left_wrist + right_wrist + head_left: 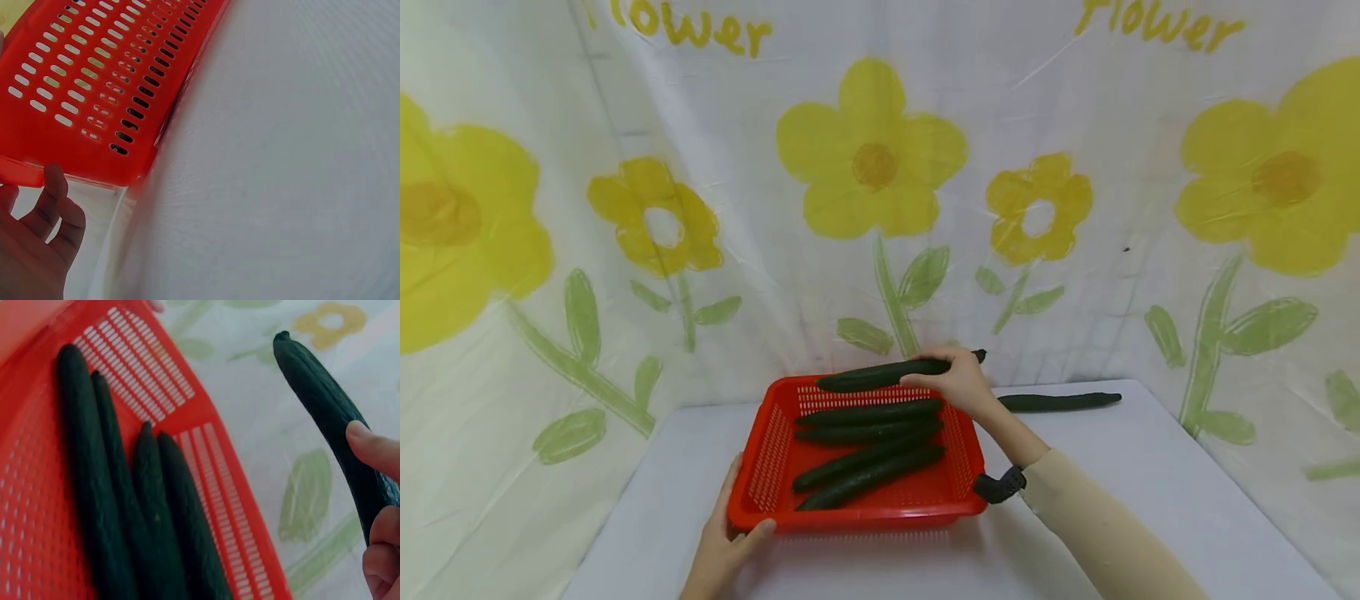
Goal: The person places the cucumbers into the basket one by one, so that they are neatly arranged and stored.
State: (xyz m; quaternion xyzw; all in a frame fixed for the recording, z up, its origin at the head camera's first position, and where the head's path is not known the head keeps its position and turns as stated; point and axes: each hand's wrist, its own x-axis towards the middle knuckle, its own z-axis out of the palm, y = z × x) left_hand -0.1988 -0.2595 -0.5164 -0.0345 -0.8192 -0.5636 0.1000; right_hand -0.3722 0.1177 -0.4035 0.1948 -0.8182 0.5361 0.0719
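A red perforated plastic basket [865,522] sits on the table with several dark green cucumbers [880,476] lying side by side in it. My left hand [722,542] grips its near left corner, thumb over the rim and fingers along the outside; in the left wrist view the fingers [55,181] are at the rim. Over the basket's far side, my right hand [961,383] holds another cucumber [872,377] near its right end. From the right wrist, that cucumber [315,390] appears outside the far rim, pinched between thumb and curled fingers.
One more cucumber [1060,402] lies on the white tabletop [1075,467] at the back right, beyond the basket. Right behind the table hangs a white curtain [760,208] painted with yellow flowers. A black strap [1000,485] is round my right wrist.
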